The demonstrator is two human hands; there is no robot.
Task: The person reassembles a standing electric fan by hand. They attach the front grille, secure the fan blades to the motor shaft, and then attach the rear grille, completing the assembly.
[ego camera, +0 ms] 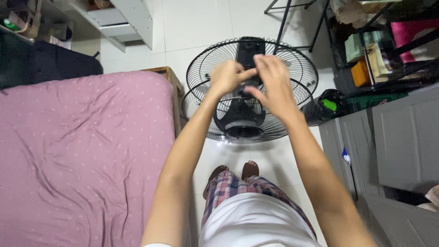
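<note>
Seen from above, both hands met over the middle of a black fan [249, 89] that stood on the white tiled floor [192, 27], just ahead of the person's feet and beside the corner of a bed with a mauve sheet [82, 151]. The left hand [226, 77] and the right hand [270, 82] touched at the fingertips, roughly level with each other and about equally near the fan's centre, so neither arm was clearly the closer one. Directly beneath and slightly beyond them lay the dark motor housing [250, 49], its long axis running away from the person; the wire guard [302, 77] spread out around it to both sides, and a second ring of wire with a dark round hub [240, 120] sat below the hands, nearer the feet. The grip of each hand was drawn together, fingers pinched toward the thumb on a small dark part at the fan's centre, though the hands hid that part and I could not tell exactly what it was or how firmly it was held. To the right stood grey cabinets [402, 132] and a dark bag with a green patch [327, 106], well apart from the hands.
</note>
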